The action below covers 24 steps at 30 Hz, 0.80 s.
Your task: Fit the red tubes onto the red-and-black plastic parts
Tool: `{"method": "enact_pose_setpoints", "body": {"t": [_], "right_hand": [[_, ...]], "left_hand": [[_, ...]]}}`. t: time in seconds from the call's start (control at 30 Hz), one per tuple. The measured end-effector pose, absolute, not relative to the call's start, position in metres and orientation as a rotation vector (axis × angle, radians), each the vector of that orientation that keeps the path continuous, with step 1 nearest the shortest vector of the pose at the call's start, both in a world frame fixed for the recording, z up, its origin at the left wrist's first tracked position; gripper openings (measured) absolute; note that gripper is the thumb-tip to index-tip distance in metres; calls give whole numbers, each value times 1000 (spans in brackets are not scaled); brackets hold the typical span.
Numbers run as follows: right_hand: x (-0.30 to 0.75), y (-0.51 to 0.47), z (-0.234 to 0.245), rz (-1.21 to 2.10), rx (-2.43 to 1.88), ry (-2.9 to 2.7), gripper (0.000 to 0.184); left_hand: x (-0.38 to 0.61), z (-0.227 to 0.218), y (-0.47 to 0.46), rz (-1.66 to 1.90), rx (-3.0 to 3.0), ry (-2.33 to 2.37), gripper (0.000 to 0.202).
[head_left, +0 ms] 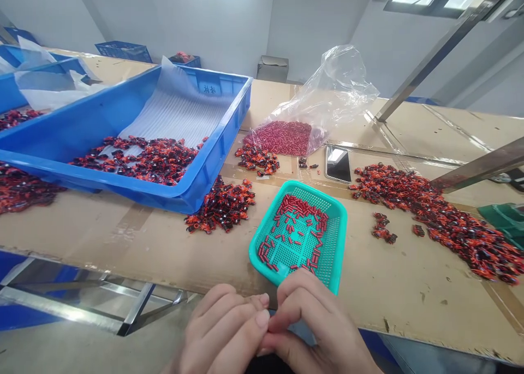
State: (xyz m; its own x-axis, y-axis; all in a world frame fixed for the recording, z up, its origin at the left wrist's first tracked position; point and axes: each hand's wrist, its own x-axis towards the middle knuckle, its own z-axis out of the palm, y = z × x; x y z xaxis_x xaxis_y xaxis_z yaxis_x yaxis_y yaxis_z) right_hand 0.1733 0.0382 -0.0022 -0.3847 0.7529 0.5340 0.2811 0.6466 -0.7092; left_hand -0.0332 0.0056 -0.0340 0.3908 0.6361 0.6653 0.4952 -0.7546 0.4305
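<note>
My left hand (229,330) and my right hand (315,319) meet at the bottom middle, in front of the table's near edge. Both are closed, fingertips pinched together; whatever sits between them is hidden. Just beyond stands a green plastic basket (341,226) holding many small dark red cylinders (301,207), most along its far side and edges. Left of the basket lies a pile of small red-and-black parts (225,205). A larger heap of similar red-and-black parts (442,215) spreads to the right.
A large blue tray (192,196) with red-and-black parts and a white foam sheet (180,109) stands at left. Behind the basket are a clear plastic bag (282,136) of red cylinders and a phone (338,164). Metal posts (434,57) rise at right.
</note>
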Motion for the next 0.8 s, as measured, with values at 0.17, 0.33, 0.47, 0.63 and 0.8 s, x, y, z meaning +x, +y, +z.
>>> {"method": "enact_pose_setpoints", "body": {"t": [0.17, 0.33, 0.47, 0.63, 0.8], "right_hand": [[173, 36, -6, 661, -773, -1908, 25], [175, 35, -6, 585, -780, -1929, 18], [177, 31, -12, 588, -877, -1960, 20], [185, 25, -20, 1180, -1030, -1801, 63], [186, 29, -7, 1399, -939, -1867, 54]], "left_hand": [[-26, -28, 10, 1371, 2432, 1044, 38], [-23, -24, 15, 1361, 2456, 1013, 40], [-22, -22, 13, 1332, 2515, 977, 39], [-14, -19, 8, 1392, 2160, 1115, 45], [-5, -30, 7, 1517, 2091, 1039, 38]]}}
